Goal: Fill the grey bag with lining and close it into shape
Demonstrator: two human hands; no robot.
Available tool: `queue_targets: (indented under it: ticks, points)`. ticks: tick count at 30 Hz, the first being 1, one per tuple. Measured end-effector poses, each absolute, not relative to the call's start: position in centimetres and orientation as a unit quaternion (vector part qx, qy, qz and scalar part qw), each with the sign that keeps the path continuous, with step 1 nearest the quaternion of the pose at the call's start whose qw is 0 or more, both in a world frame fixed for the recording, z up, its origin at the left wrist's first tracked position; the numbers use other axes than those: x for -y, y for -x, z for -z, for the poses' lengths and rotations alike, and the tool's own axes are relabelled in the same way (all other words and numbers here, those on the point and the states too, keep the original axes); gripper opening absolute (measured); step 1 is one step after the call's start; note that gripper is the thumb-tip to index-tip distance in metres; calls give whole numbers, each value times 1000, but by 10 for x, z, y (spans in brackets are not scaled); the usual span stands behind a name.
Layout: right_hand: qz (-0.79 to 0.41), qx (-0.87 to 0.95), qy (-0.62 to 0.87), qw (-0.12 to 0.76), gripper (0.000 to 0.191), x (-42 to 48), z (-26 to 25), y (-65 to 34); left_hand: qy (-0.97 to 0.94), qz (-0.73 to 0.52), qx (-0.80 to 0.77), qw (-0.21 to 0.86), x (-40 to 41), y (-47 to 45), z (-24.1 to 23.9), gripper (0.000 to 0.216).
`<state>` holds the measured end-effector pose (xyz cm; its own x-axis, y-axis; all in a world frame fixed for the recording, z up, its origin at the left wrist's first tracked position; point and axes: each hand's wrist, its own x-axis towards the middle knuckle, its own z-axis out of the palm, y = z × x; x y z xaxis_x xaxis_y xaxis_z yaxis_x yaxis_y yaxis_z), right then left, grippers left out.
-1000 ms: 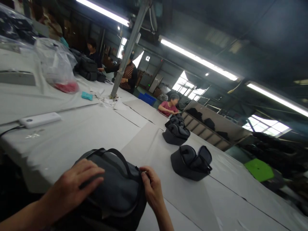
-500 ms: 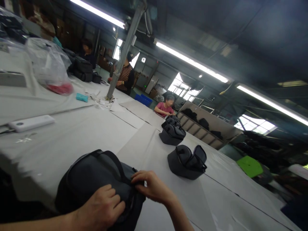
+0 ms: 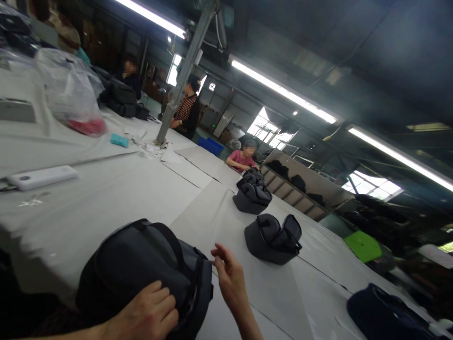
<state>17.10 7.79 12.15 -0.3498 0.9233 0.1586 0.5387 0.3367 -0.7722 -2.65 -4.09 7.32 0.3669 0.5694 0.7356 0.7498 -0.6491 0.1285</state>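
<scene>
Left hand is pressing flat on the dark bag at the table edge, gripping nothing. Right hand is hovering beside it, fingers loosely open.

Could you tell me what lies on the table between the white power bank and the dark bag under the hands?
In the head view, only bare white table covering lies between the power bank and the bag.

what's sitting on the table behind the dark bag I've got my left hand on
Behind the dark bag under your left hand lie two more dark bags, one open and one farther back. What the near bag covers on the table cannot be seen.
</scene>
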Motion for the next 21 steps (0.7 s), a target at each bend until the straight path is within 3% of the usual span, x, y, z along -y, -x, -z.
queue_targets:
  ticks: [4,6,10,16,21]
  points:
    - [-299,788,513,165,40,-111,-127,-152,817,401,404,98,41,32,-99,19]
    - [-312,804,496,96,38,-128,-126,-141,814,394,419,81,33,44,-117,6]
    - [-310,813,493,-4,33,-150,-124,-125,779,336,526,57,-3,89,-136,29]
    - [-280,818,501,-37,31,-143,-131,-125,780,190,593,-65,-36,139,-94,40]
    - [-285,830,477,-49,22,-132,-145,-119,771,216,598,-24,-23,136,-74,30]
